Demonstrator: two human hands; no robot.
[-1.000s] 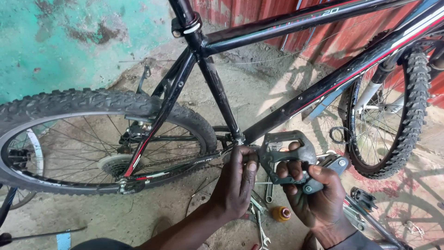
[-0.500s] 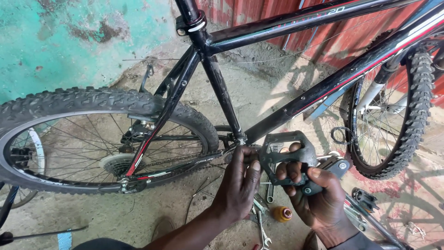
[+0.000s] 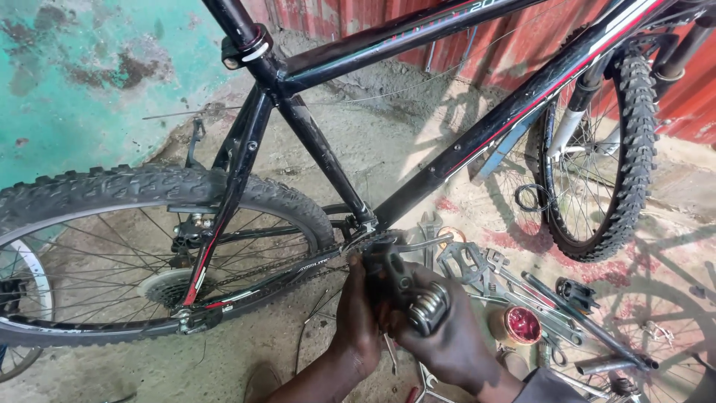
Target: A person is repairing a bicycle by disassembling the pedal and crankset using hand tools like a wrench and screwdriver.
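Gripping knobby metal pedal [image 3: 406,287] w/ left hand [image 3: 358,317], right hand [image 3: 447,336].

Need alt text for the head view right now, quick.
Both hands, left hand and right hand, grip a pedal at the crank of a black bicycle. Wrenches and a small red tin lie on the dirt ground.

No packages, signs or screens; only faint lettering decal on bicycle frame top tube [image 3: 418,30].

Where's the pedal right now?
In the head view, low and centre-right: the pedal is gripped between the left hand and right hand, just below the bike frame, left of the scattered wrenches.
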